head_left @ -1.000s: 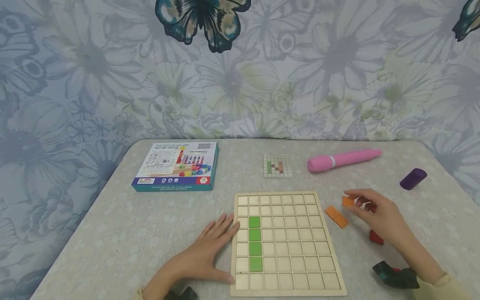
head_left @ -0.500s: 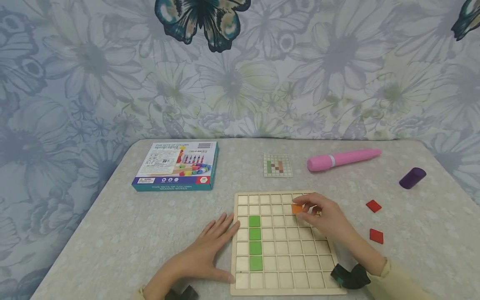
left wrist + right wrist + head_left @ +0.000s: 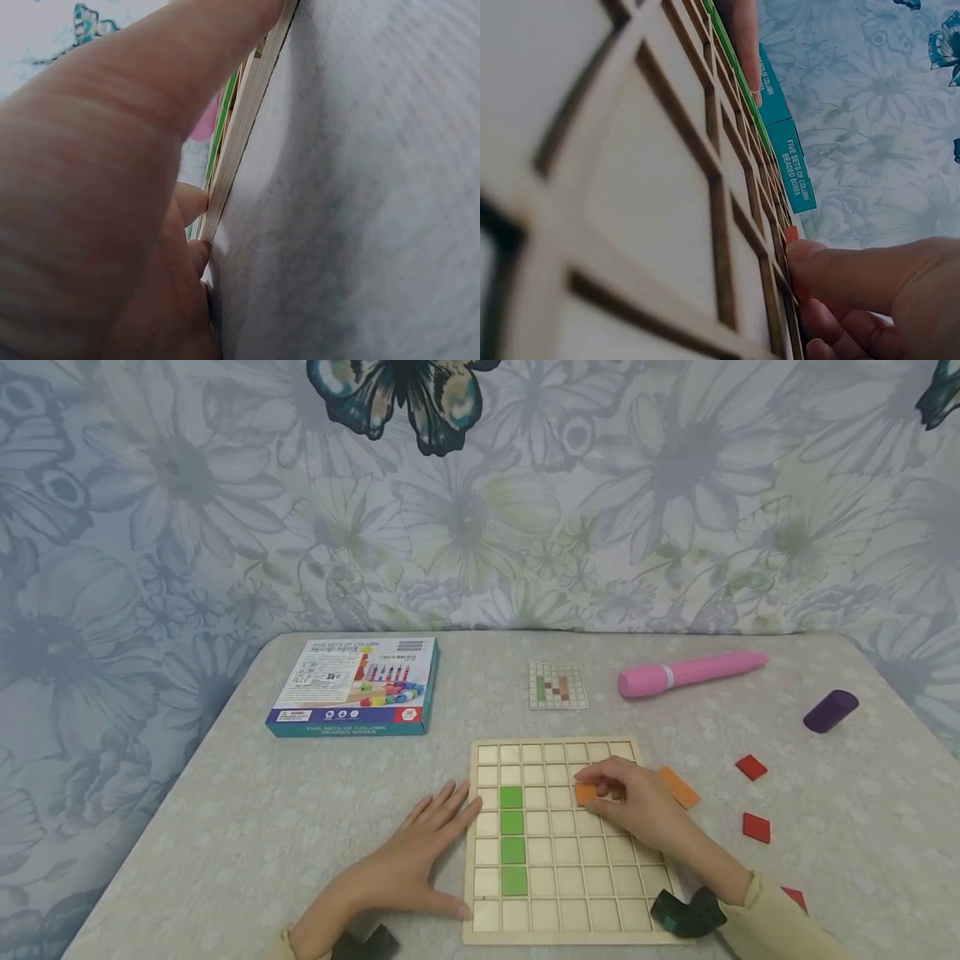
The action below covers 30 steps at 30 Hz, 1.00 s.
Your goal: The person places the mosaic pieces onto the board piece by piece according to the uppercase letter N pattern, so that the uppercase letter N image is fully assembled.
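Observation:
My right hand (image 3: 633,802) pinches an orange square tile (image 3: 585,795) between thumb and fingers, right at a cell in the upper right part of the wooden grid board (image 3: 570,917). In the right wrist view the thumb covers most of that orange tile (image 3: 791,234). Several green tiles (image 3: 513,822) fill a column of cells on the board's left side. With fingers spread, my left hand (image 3: 412,868) lies along the board's left edge. The left wrist view shows its fingertips against the board's side (image 3: 232,150).
More orange (image 3: 678,788) lies just right of the board, partly behind the right hand. Red tiles (image 3: 756,827) are scattered farther right. Behind the board are a small pattern card (image 3: 558,686), a pink pen-shaped object (image 3: 693,673), a purple cylinder (image 3: 830,711) and a flat box (image 3: 352,687).
From the loose tiles on the right, my right hand has carried the orange tile left over the board, then slightly down and left. The left hand keeps its place.

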Motion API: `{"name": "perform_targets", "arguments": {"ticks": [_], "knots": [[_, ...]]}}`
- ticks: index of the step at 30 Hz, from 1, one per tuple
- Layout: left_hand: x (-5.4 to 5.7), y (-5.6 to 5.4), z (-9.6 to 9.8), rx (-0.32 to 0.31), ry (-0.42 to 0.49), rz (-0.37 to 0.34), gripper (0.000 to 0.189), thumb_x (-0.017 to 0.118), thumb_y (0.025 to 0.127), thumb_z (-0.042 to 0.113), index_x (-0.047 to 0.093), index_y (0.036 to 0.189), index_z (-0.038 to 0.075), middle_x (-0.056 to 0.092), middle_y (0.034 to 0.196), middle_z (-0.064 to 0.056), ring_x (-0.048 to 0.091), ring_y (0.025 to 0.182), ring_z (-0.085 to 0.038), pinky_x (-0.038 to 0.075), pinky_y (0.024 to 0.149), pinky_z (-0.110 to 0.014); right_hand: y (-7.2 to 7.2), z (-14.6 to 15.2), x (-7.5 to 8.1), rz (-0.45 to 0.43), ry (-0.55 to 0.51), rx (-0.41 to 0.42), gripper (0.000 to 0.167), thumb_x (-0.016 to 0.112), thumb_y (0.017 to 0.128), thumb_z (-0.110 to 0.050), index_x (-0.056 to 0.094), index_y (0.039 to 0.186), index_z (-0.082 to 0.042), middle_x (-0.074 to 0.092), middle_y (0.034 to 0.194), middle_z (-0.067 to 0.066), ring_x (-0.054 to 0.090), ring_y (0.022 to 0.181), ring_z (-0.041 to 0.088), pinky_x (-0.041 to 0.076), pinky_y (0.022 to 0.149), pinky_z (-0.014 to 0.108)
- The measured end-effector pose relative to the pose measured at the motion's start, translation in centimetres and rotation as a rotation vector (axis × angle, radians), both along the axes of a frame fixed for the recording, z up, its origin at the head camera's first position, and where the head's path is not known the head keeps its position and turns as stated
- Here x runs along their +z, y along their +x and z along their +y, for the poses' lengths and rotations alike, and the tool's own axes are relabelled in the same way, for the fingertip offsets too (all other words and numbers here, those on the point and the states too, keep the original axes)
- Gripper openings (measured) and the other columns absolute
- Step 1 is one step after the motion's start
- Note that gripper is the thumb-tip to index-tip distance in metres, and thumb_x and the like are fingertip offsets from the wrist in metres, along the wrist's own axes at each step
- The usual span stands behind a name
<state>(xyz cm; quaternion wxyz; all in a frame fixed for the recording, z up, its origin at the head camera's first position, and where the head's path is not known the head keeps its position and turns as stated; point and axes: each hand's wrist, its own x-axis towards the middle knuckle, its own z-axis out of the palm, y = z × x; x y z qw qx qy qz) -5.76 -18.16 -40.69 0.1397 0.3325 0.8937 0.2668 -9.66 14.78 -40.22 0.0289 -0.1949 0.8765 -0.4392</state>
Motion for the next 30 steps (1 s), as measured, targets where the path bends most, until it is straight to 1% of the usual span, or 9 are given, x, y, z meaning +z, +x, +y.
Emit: {"name": "perform_targets", "arguments": {"ticks": [2,8,13,15,18,21,24,27,30], "knots": [[0.0,0.0,0.0,-0.004,0.008,0.005,0.114,0.07,0.067,0.066,0.012,0.152,0.016,-0.001,0.156,-0.003,-0.007,0.14,-0.021,-0.002,0.109,-0.044,0.0,-0.1,0.0,0.009,0.017,-0.001,0.029,0.076,0.078,-0.007,0.068,0.104,-0.015,0.058,0.086,-0.008,0.051,0.076,0.011,0.044,0.063,0.024],[0.1,-0.1,0.0,-0.013,0.025,0.017,0.113,0.072,0.068,0.064,0.013,0.152,0.015,0.0,0.156,-0.005,-0.006,0.14,-0.023,-0.002,0.109,-0.045,0.0,-0.1,-0.1,0.032,0.026,-0.006,0.03,0.076,0.077,-0.005,0.068,0.104,-0.017,0.061,0.09,-0.01,0.054,0.078,0.009,0.046,0.067,0.025],[0.1,-0.1,0.0,-0.015,0.025,0.014,0.113,0.071,0.068,0.063,0.013,0.152,0.015,0.0,0.156,-0.005,-0.006,0.14,-0.023,-0.002,0.109,-0.045,-0.1,-0.1,-0.2,0.051,-0.007,0.005,0.028,0.075,0.078,-0.002,0.069,0.104,-0.013,0.062,0.091,-0.007,0.055,0.078,0.009,0.048,0.067,0.025],[0.1,-0.1,0.0,-0.016,0.025,0.013,0.113,0.071,0.068,0.063,0.013,0.152,0.014,0.0,0.156,-0.005,-0.006,0.14,-0.023,-0.002,0.109,-0.046,-0.3,0.0,0.0,0.059,-0.047,0.014,0.027,0.073,0.079,0.0,0.069,0.103,-0.01,0.063,0.09,-0.004,0.056,0.078,0.01,0.048,0.066,0.025],[0.0,-0.2,0.0,-0.016,0.019,0.014,0.113,0.071,0.068,0.064,0.012,0.152,0.014,0.0,0.156,-0.005,-0.006,0.14,-0.023,-0.001,0.109,-0.046,-0.6,0.6,1.1,0.118,-0.072,0.016,0.025,0.071,0.08,0.003,0.068,0.104,-0.005,0.064,0.093,0.001,0.056,0.078,0.012,0.049,0.067,0.026],[0.0,-0.3,0.1,-0.017,0.02,0.009,0.113,0.071,0.068,0.064,0.012,0.152,0.014,0.0,0.156,-0.005,-0.007,0.14,-0.023,-0.002,0.109,-0.046,-0.8,2.1,2.8,0.192,-0.042,-0.034,0.025,0.07,0.082,0.003,0.068,0.106,-0.005,0.066,0.095,0.003,0.057,0.079,0.011,0.048,0.068,0.023],[0.0,-0.3,0.1,-0.017,0.022,-0.002,0.113,0.071,0.068,0.063,0.013,0.152,0.014,0.0,0.156,-0.005,-0.007,0.14,-0.022,-0.003,0.109,-0.045,-0.6,4.4,4.0,0.208,0.018,-0.099,0.026,0.068,0.085,-0.003,0.066,0.111,-0.007,0.065,0.097,0.003,0.055,0.08,0.008,0.046,0.069,0.019],[0.1,-0.3,0.1,-0.019,0.017,-0.006,0.113,0.071,0.068,0.063,0.013,0.152,0.014,0.0,0.156,-0.004,-0.007,0.14,-0.021,-0.003,0.109,-0.045,0.0,6.6,4.0,0.204,0.07,-0.164,0.025,0.067,0.087,-0.007,0.065,0.112,-0.007,0.065,0.097,0.004,0.054,0.08,0.006,0.044,0.067,0.016],[0.1,-0.2,0.0,-0.022,0.013,-0.001,0.113,0.071,0.069,0.063,0.013,0.151,0.014,-0.001,0.156,-0.004,-0.007,0.14,-0.022,-0.002,0.109,-0.045,0.7,8.3,3.3,0.167,0.126,-0.219,0.024,0.066,0.087,-0.007,0.066,0.111,-0.004,0.066,0.095,0.005,0.054,0.078,0.005,0.045,0.066,0.016]]}}
